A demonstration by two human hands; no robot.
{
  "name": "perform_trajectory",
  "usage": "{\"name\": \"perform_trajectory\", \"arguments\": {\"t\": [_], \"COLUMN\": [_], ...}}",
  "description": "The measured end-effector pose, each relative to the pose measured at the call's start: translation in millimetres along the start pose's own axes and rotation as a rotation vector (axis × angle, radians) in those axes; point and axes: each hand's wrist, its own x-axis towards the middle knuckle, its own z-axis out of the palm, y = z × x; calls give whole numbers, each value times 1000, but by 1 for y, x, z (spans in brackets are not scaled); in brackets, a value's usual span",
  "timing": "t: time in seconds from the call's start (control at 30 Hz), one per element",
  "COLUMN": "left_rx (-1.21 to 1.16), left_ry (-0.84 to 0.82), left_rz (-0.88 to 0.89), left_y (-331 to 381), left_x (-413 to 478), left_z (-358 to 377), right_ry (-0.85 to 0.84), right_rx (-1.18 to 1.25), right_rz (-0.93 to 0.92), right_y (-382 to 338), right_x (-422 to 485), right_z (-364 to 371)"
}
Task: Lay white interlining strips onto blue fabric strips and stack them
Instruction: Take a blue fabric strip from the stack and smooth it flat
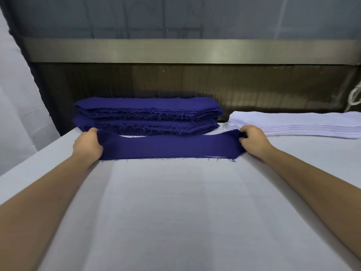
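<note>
Closest to me the white table is a broad stretch of pale cloth, with both bare forearms reaching out across it. At their ends the two hands hold one blue fabric strip stretched sideways between them. The left hand has its fingers curled over the strip's left end, and the right hand pinches the right end in bunched fingers. The strip's near edge rests on the table, and loose threads trail off it. Its far edge looks slightly raised and dips in the middle.

That dip is my first worry. If the hands let go unevenly, the cloth could settle with a ripple or lie skewed, and an interlining laid over it would then not match its edges. The frayed threads could also fold under and leave a ridge.

Just behind the strip sits the blue stack, tall and ragged along its front, with a step halfway up. The held strip is very near its base, so a pull toward the body might snag those loose threads and drag lower pieces out. A pale sliver shows between the strip and the stack. I cannot tell whether it is bare table or a white piece lying there.

To the right, well apart from the left hand, is the white interlining pile. Its layers are thin and closely packed, so a quick grab may lift two at once. Reaching for it also leaves the blue strip held at one end only, and it could shift.

Beyond both piles runs a dull metal rail.
</note>
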Motion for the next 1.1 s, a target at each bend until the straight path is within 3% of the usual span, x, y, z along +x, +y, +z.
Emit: {"name": "perform_trajectory", "arguments": {"t": [0.2, 0.33, 0.43, 0.6, 0.83, 1.1], "left_rx": [17, 54, 45, -78, -130, -29], "left_ry": [22, 94, 143, 212, 257, 261], "left_rz": [2, -15, -11, 88, 183, 400], "left_y": [-2, 6, 23, 67, 117, 135], "left_x": [6, 7, 7, 5, 14, 25], "left_z": [5, 7, 9, 17, 26, 30], "right_ry": [11, 103, 123, 185, 168, 162], "right_rx": [-49, -238, -230, -116, -425, -527], "right_rz": [-29, -132, -218, -328, -425, -526], "right_y": [-2, -11, -28, -73, -110, -115], "right_x": [-7, -11, -6, 14, 38, 54], "right_z": [2, 3, 3, 8, 25, 24]}}
